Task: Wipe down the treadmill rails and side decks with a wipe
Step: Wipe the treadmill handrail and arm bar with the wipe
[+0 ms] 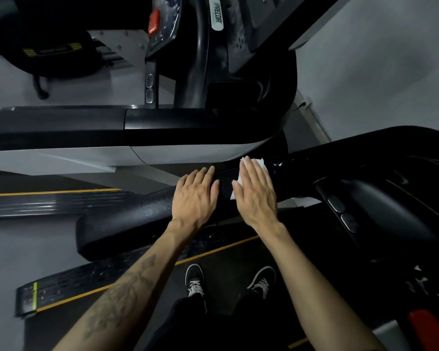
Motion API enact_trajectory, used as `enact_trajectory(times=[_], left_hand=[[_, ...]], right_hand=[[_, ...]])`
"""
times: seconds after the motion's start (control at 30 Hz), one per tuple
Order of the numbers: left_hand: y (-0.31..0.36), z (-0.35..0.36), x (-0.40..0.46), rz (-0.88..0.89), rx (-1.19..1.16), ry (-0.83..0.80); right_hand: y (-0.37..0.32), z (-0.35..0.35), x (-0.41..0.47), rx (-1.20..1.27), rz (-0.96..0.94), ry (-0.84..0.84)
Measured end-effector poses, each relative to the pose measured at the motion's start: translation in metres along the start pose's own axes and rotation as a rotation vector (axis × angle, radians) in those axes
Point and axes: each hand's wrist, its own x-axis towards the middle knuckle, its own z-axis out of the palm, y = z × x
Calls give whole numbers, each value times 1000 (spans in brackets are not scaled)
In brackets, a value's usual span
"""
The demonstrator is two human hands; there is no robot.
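Your right hand point(255, 192) lies flat, fingers straight, pressing the white wipe point(251, 171) onto the black handrail point(137, 219) to scrub it, while your left hand point(194, 196), open and empty, rests just beside on that rail for bracing.

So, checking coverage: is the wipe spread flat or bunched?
Mostly flat: the wipe lies pressed under the right hand, edges showing around straight fingers.

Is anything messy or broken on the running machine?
Nothing looks broken. The side deck below the rail is speckled with pale spots, dust or droplets, so it looks unwiped. The right hand presses the white wipe flat on the rail.
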Motion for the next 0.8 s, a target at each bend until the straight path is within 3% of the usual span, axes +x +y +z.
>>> enact_trajectory(times=[0.1,0.23,0.3,0.5,0.57,0.73,0.8], left_hand=[[0,0,-1,-3,14,-5],[1,0,0,-5,16,7],[2,0,1,-9,25,10],[5,0,0,-25,53,0],[7,0,0,-43,53,6],[13,2,-1,-90,28,44],[13,2,-1,-92,31,49]], right_hand=[[-14,5,-2,18,33,20],[14,-2,-34,46,-277,-14],[34,-9,-36,48,-322,10],[12,-2,1,17,25,10],[-3,2,4,23,57,-2],[31,-7,-23,5,-287,-24],[54,-13,-25,35,-317,-5]])
